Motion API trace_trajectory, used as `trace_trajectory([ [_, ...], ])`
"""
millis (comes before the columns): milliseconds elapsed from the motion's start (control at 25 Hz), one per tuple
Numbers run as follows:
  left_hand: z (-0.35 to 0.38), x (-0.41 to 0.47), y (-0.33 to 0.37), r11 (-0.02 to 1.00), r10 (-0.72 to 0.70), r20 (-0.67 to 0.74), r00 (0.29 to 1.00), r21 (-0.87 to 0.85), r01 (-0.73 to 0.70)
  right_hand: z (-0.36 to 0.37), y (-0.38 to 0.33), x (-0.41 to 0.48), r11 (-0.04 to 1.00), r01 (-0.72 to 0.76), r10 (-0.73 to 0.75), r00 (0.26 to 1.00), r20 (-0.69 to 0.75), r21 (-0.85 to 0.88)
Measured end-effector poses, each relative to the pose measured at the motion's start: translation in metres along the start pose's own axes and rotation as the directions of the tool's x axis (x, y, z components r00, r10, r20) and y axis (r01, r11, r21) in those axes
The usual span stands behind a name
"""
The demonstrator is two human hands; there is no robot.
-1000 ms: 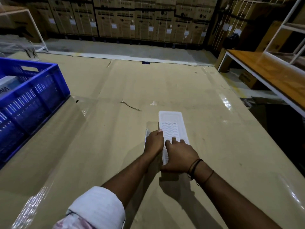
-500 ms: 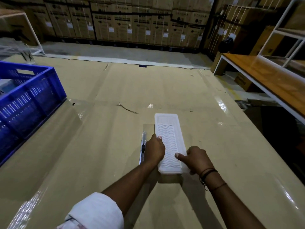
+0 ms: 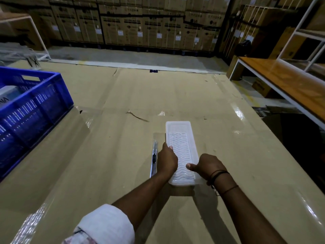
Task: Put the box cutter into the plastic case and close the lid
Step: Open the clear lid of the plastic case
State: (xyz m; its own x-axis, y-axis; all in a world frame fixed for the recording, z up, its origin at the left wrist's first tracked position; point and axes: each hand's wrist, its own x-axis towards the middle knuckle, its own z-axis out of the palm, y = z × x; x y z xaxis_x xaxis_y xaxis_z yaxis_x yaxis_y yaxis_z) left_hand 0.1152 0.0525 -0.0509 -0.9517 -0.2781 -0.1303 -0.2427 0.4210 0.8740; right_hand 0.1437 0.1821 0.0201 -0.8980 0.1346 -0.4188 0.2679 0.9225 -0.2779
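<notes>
A long white plastic case (image 3: 181, 147) with a wavy ribbed bottom lies on the cardboard-covered table (image 3: 105, 155), its length pointing away from me. My left hand (image 3: 167, 160) grips its left edge, thumb over the rim. My right hand (image 3: 207, 167) holds the near right side, thumb resting on the ribbed surface. A slim silver box cutter (image 3: 153, 159) with a black slider lies flat on the table just left of the left hand, parallel to the case and touched by neither hand. A clear flat lid (image 3: 159, 136) seems to lie under the case's left side.
A blue slatted crate (image 3: 33, 110) stands at the table's left. A wooden bench with a white frame (image 3: 288, 87) sits to the right beyond the table edge. Stacked cardboard boxes (image 3: 140, 23) line the back wall. A thin twig-like scrap (image 3: 137, 116) lies behind the case.
My right hand slid from on top of the case to its near right side. The case now lies uncovered and straighter, and the box cutter has come into view beside the left hand.
</notes>
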Motion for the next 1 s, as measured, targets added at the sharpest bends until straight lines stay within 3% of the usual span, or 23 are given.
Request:
trace_trajectory([
  [400,0.001,-0.002,0.007,1.000,-0.003,-0.007,1.000,0.023,0.003,-0.014,-0.003,0.004,0.997,0.001,0.005,0.997,0.073,-0.077],
  [520,0.001,-0.002,0.006,0.999,0.005,-0.007,1.000,0.040,-0.005,-0.023,-0.004,0.020,0.998,-0.016,0.010,0.995,0.097,0.069],
  [640,0.000,0.000,0.003,0.999,0.018,-0.005,1.000,0.034,-0.017,-0.028,-0.015,0.041,0.989,0.018,-0.013,0.999,-0.039,0.144],
  [840,0.002,0.001,0.000,0.998,0.040,-0.010,0.999,0.042,-0.040,-0.039,-0.028,0.058,0.993,-0.032,0.027,0.998,0.051,0.112],
  [1000,0.000,0.002,-0.003,0.998,0.040,-0.019,0.999,0.040,-0.039,-0.035,-0.038,0.056,0.998,0.020,-0.019,1.000,0.022,-0.057],
])
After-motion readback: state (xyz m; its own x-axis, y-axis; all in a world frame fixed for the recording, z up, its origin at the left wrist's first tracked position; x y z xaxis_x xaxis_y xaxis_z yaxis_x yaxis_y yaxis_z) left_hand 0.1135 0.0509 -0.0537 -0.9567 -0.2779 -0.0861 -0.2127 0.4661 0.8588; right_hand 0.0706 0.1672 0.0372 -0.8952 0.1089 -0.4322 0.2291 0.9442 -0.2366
